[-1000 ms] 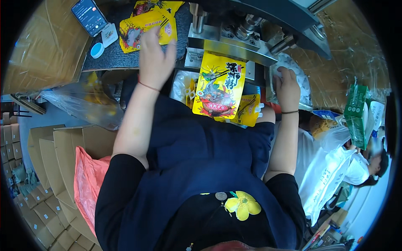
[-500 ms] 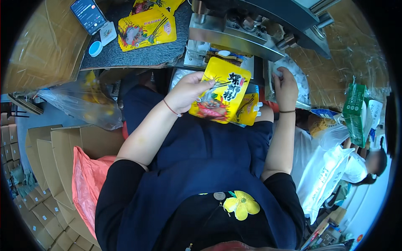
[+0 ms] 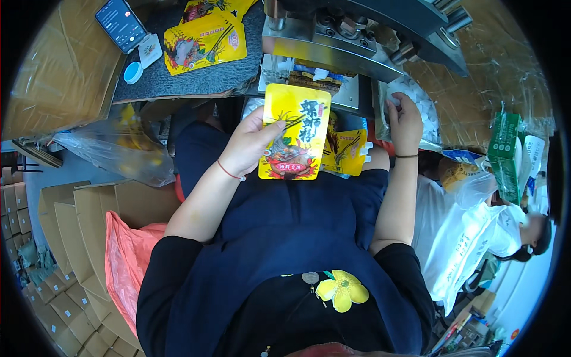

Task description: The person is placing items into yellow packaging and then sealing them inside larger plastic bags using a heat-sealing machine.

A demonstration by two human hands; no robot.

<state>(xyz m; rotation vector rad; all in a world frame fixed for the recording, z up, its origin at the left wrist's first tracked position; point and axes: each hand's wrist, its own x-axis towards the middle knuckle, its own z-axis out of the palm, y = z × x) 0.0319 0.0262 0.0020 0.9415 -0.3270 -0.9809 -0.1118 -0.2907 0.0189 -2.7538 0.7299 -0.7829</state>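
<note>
- We saw the left hand [image 3: 253, 146] curled around the left edge of a yellow pouch [image 3: 295, 132], thumb across its printed front and the other fingers behind it, so the pouch stood upright above the lap.
- Just right of that hand and partly behind the held pouch lay more yellow pouches [image 3: 345, 152] in the lap, touching the pouch in front.
- The right hand [image 3: 405, 122] was raised to the right of the pouch, its fingers bent onto a clear bag of white pieces [image 3: 425, 110]; we could not tell whether it pinched anything there.
- Above both hands stood a metal sealing machine [image 3: 333, 44], its lower edge just over the top of the held pouch.
- Up and to the left of the left hand, 2 flat yellow pouches [image 3: 205, 41] rested on the dark table [image 3: 178, 80], with a phone [image 3: 121, 24] and a small blue cap [image 3: 133, 72] farther left.
- Below the left hand's forearm sat an orange bag [image 3: 128, 262] and stacked cardboard boxes [image 3: 71, 238].
- Well to the right of the right hand was a green carton [image 3: 505, 154].
</note>
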